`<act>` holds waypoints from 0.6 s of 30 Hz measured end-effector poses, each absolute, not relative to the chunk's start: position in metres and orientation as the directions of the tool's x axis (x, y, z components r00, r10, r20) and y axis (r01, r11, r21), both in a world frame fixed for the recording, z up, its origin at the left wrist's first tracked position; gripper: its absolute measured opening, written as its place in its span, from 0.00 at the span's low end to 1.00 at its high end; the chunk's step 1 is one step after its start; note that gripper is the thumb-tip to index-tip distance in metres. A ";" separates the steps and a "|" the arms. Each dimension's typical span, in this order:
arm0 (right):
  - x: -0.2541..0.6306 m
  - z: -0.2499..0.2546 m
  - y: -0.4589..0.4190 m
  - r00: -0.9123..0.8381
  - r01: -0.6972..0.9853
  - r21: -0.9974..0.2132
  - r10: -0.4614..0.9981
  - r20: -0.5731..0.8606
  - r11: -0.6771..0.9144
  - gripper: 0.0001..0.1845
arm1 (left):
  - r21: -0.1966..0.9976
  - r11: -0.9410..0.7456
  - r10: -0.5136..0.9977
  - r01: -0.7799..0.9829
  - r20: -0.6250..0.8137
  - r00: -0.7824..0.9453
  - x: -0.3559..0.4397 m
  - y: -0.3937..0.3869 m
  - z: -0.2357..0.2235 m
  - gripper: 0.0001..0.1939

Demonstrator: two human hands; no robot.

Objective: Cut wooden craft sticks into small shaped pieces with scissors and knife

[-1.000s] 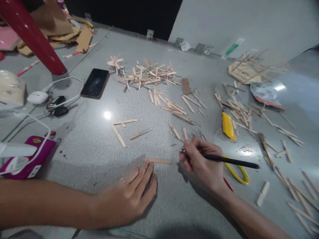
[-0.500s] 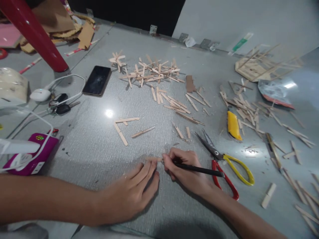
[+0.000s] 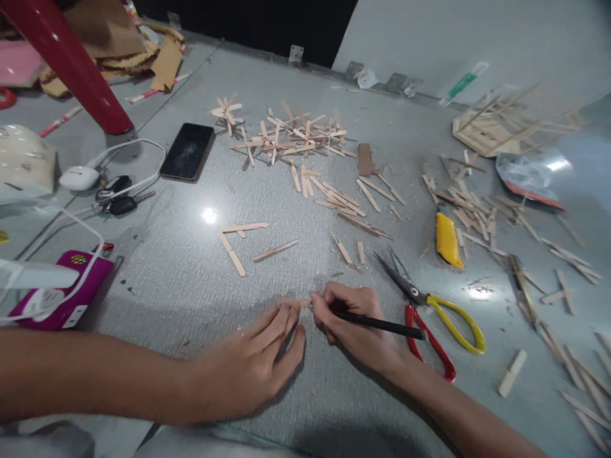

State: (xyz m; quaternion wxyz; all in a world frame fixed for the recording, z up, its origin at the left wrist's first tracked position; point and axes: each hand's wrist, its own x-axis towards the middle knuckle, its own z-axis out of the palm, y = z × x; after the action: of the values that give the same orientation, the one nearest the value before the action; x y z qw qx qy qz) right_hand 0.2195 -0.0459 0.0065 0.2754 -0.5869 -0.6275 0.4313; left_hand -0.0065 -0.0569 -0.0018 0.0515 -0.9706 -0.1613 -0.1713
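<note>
My left hand (image 3: 252, 362) lies flat on the grey table (image 3: 191, 280), fingers stretched out, their tips pressing the near end of a wooden craft stick (image 3: 300, 303). My right hand (image 3: 356, 324) is closed round a black pencil (image 3: 382, 325), with its tip on the same stick between the two hands. Most of the stick is hidden by my fingers. Scissors with one red and one yellow handle (image 3: 429, 305) lie open just right of my right hand.
Several loose craft sticks (image 3: 296, 137) are scattered across the middle and right. A yellow utility knife (image 3: 447, 240), a phone (image 3: 187, 151), keys (image 3: 114, 197), a magenta device with a white cable (image 3: 62, 289) and a stick frame (image 3: 491, 130) lie around. A red post (image 3: 71, 63) stands at far left.
My right hand moved left with the pencil, from right of the stick onto it, uncovering the scissors. My left hand stayed pressed on the stick's end.
</note>
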 end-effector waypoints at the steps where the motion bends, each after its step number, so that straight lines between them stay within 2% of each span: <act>1: 0.219 0.007 -0.046 -0.159 0.504 -0.861 0.974 -0.164 -0.062 0.24 | -0.045 -0.943 0.294 0.329 0.346 0.891 -0.006 -0.057 -0.002 0.19; 12: 0.222 0.005 -0.045 -0.195 0.518 -0.856 0.973 -0.124 -0.005 0.24 | -0.048 -0.947 0.286 0.319 0.330 0.899 -0.008 -0.057 -0.002 0.22; 18: 0.221 0.000 -0.045 -0.141 0.426 -0.900 0.976 -0.164 -0.090 0.24 | -0.053 -0.945 0.287 0.323 0.339 0.896 -0.008 -0.057 -0.001 0.21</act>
State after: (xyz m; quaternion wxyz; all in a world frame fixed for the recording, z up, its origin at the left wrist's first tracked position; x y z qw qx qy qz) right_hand 0.2214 -0.0450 -0.0003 0.3024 -0.5814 -0.6031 0.4548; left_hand -0.0079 -0.0566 -0.0011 0.0542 -0.9721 -0.1569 -0.1657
